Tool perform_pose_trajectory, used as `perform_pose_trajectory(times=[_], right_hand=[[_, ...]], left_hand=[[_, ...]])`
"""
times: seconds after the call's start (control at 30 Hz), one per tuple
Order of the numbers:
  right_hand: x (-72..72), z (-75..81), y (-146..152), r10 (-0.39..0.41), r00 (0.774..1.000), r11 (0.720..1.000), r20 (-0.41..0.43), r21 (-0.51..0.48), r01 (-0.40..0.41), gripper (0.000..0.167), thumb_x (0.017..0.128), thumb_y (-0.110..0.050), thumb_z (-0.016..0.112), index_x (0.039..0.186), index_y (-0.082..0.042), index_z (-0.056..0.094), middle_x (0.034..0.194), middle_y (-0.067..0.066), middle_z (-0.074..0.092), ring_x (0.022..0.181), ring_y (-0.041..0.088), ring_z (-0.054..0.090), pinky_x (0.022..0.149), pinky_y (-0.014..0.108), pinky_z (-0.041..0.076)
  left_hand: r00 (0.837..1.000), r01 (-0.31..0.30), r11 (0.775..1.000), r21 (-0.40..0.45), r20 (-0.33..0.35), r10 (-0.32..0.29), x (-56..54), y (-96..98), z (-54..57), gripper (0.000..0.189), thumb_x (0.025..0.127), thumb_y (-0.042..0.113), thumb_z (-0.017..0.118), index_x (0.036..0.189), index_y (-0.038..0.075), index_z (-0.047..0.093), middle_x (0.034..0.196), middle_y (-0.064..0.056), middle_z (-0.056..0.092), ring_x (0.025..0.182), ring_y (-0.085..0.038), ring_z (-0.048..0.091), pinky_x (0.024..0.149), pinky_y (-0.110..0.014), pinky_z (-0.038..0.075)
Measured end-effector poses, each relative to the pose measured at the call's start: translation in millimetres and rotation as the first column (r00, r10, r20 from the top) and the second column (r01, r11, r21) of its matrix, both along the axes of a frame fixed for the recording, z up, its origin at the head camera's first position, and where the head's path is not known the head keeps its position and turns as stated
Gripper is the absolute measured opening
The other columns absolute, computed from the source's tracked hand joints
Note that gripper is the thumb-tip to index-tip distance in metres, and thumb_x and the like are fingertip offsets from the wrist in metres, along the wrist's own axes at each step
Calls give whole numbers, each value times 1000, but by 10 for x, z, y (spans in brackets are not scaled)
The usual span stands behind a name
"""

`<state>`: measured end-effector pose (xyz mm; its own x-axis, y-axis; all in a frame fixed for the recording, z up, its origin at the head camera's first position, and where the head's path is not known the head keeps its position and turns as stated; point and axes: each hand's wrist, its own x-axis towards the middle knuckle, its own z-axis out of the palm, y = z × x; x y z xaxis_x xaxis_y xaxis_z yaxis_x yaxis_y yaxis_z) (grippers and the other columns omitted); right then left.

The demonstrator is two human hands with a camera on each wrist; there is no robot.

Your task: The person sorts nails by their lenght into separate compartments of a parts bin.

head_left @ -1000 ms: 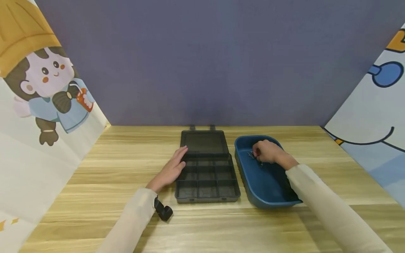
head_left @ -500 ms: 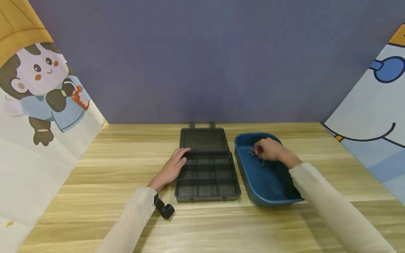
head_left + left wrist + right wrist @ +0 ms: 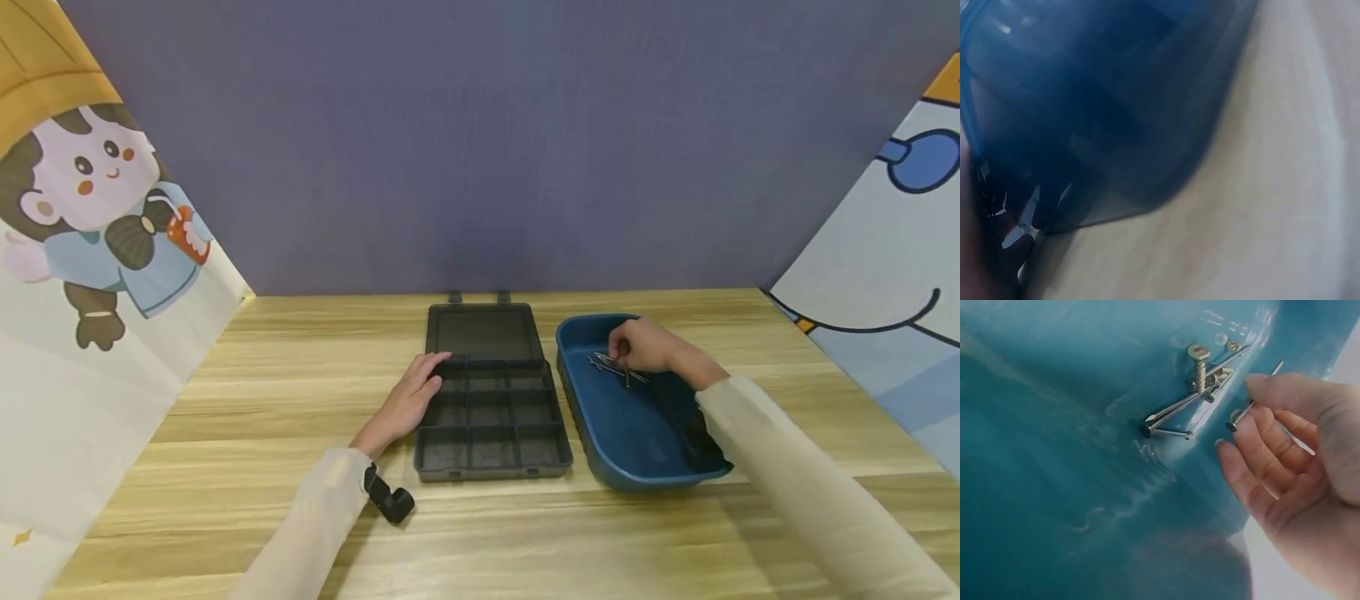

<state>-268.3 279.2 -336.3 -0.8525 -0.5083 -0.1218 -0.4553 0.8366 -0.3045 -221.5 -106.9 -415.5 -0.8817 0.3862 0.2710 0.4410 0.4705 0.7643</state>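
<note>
A dark translucent compartment box [image 3: 491,427] lies on the table, its lid [image 3: 483,331] folded back. My left hand [image 3: 405,400] rests on the box's left edge near the hinge, fingers fairly straight. In the left wrist view a dark bluish plastic corner [image 3: 1122,162] appears, too blurred to tell more. Over the far part of a blue tray [image 3: 630,442] is my right hand [image 3: 652,348]. It pinches a nail [image 3: 1241,415] between thumb and index finger, the other fingers loosely bent. Below lie several loose nails [image 3: 1172,412] and a brass-coloured screw [image 3: 1199,365].
The tray stands just right of the box, with a narrow gap between them. Wooden tabletop [image 3: 480,542] extends in front and to both sides. A grey-purple partition [image 3: 480,150] rises behind. A black wrist device [image 3: 390,500] hangs by the left cuff.
My right hand has shifted slightly to the right over the tray, and more of the nails now show beside it. The left hand stays on the box.
</note>
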Motion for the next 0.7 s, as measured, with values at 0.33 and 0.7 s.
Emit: perform_pose_trajectory(times=[0.33,0.7], right_hand=[[107,77,-84,72,997,997,-1,-5,-72,16,77,8,57,84,-5,62,72,-1,60,62,9,50,61,28,44],[215,231,-184,112,993,993,-27,-23,-113,14,79,6,59,86,-5,63,72,-2,59,63,8,49,62,28,44]], left_hand=[[1000,-5,1000,-2,11,5,8,5,-5,43,102,14,38,143,2,39,146,-23,35,140,-42,26,110,-60,24],[999,-11,1000,-4,30,11,9,1,8,44,102,16,38,144,3,38,147,-22,34,140,-40,26,111,-59,23]])
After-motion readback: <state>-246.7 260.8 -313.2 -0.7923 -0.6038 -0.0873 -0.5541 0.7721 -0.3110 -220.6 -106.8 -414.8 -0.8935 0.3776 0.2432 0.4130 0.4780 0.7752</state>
